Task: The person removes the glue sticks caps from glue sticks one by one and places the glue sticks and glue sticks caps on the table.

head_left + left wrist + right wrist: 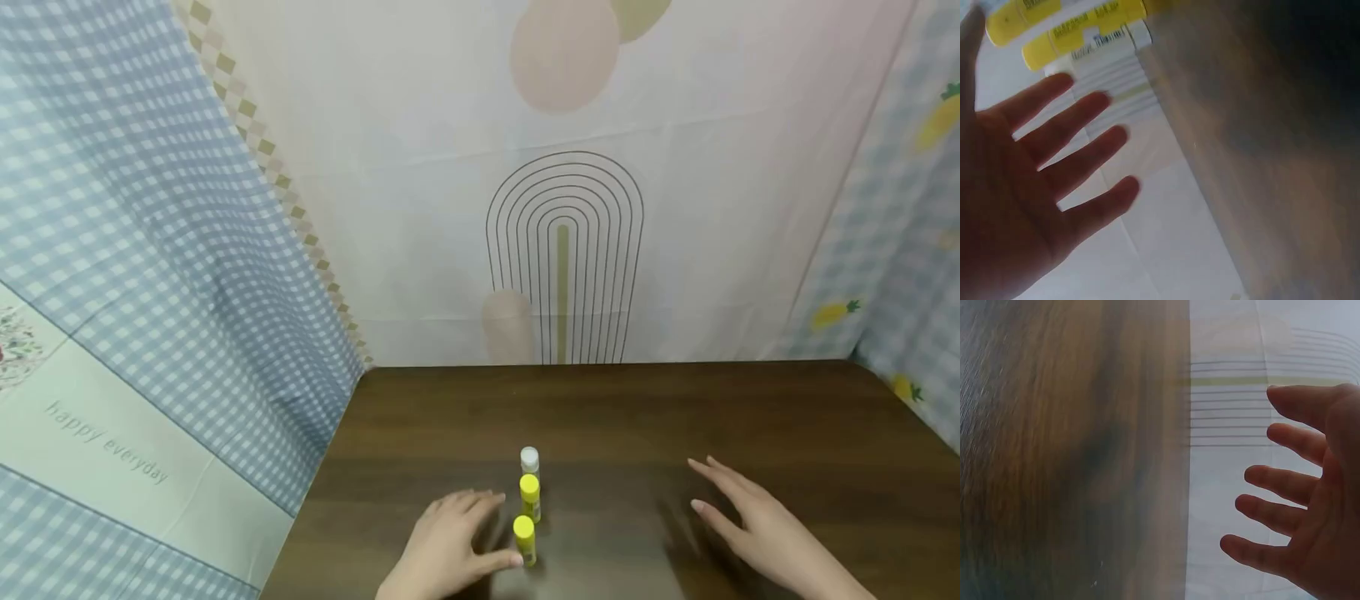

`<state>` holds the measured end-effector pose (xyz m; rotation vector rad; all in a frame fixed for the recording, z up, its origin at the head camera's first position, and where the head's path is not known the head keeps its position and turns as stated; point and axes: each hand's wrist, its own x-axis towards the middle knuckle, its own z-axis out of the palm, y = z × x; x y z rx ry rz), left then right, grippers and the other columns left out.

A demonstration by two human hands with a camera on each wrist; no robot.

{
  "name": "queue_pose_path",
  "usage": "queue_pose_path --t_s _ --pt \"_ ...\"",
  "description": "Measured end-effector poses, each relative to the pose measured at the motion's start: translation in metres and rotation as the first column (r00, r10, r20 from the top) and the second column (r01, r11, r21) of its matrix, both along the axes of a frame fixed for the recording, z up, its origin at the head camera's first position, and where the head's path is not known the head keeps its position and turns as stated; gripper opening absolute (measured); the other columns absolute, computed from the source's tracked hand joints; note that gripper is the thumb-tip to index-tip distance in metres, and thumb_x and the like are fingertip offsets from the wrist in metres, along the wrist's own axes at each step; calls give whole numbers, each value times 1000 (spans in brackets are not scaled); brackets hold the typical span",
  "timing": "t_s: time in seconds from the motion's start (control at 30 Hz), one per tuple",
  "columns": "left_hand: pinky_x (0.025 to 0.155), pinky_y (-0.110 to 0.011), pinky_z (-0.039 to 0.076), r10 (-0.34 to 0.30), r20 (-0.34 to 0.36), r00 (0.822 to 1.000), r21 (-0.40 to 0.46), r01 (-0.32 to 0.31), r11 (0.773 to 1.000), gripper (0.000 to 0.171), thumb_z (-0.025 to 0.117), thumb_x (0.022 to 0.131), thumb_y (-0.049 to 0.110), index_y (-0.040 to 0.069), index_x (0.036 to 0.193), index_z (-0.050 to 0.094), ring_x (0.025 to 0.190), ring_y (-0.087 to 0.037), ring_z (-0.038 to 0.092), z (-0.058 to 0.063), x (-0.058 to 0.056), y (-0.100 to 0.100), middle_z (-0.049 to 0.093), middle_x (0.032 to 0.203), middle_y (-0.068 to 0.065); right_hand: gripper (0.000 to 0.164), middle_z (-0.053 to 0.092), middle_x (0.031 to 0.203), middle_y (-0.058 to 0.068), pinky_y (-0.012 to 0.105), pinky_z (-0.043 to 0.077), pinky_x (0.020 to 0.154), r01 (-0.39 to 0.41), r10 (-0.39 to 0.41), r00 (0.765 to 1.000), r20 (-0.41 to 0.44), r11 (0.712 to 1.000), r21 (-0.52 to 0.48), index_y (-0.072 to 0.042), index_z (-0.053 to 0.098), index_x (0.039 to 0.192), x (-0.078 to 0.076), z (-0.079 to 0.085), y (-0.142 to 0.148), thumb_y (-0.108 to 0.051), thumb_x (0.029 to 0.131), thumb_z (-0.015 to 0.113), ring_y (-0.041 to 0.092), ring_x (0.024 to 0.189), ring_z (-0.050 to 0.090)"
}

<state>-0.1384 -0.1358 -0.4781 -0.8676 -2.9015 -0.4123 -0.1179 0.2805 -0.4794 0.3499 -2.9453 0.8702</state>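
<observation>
Three glue sticks stand upright in a row on the dark wooden table. The white one [529, 460] is farthest back, a yellow one [530, 498] is in the middle and another yellow one [525, 540] is nearest. Just left of the row is my left hand [450, 542], its fingers spread and its thumb tip right at the nearest yellow stick. The left wrist view shows its palm [1016, 206] and straight fingers holding nothing. Off to the right, my right hand [765, 529] hovers over the table with loosely extended fingers [1272, 512] and nothing in it.
The brown table [615, 417] ends at a hanging white cloth [420, 250] with printed arches. A blue checked cloth [187, 233] hangs along the left side. Another checked cloth [885, 275] with pineapple prints hangs at the right.
</observation>
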Motion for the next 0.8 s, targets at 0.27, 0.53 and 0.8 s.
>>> queue_pose_path --t_s 0.27,0.53,0.8 --pt "82 -46 55 -84 172 981 -13 88 996 69 67 82 71 25 133 64 104 -17 65 -7 -1 14 68 119 8 61 40 147 36 66 49 82 30 -30 995 99 1000 1 -2 45 148 6 -9 11 -39 102 60 59 123 47" --pt "66 -29 47 -119 231 966 42 113 993 47 69 85 63 28 116 70 82 -1 58 -13 -7 20 63 94 17 60 43 145 37 65 49 81 40 -40 994 106 999 2 0 45 147 17 -11 14 -37 102 61 59 120 49" --pt "62 -27 46 -136 268 954 83 117 990 31 70 89 55 28 105 70 77 1 56 -15 -9 24 61 91 19 61 47 141 36 63 51 82 50 -47 989 141 999 -16 0 45 147 19 -17 21 -37 101 61 56 117 53"
